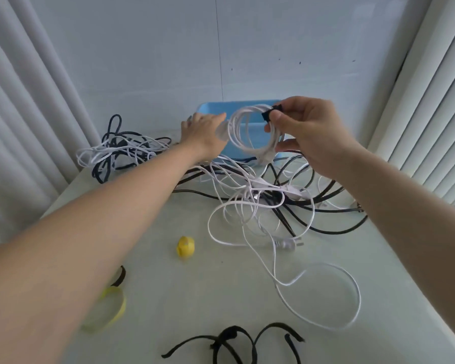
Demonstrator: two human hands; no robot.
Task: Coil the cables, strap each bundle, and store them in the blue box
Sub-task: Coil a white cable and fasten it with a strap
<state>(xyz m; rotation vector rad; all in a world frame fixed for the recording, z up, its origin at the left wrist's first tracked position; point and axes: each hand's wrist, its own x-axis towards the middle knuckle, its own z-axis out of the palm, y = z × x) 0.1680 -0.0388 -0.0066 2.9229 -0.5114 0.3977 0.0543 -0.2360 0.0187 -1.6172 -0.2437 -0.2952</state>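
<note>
Coil of white cable (247,132) held up at centre of frame, your right hand (307,132) pinching it at black strap (269,114) wrapped round bundle. Blue box (213,106) just behind coil, upper centre. Your left hand (202,132) beside box's left end, fingers stretched flat; blurred, possibly touching box. Loose white and black cables (260,195) tangled on table (168,298) below box, second heap (121,148) at upper left. Yellow strap roll (185,246) lower centre, black straps (234,342) at bottom edge.

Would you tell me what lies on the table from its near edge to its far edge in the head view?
From near to far: black straps, yellow strap roll, loose tangle of white and black cables, blue box.
</note>
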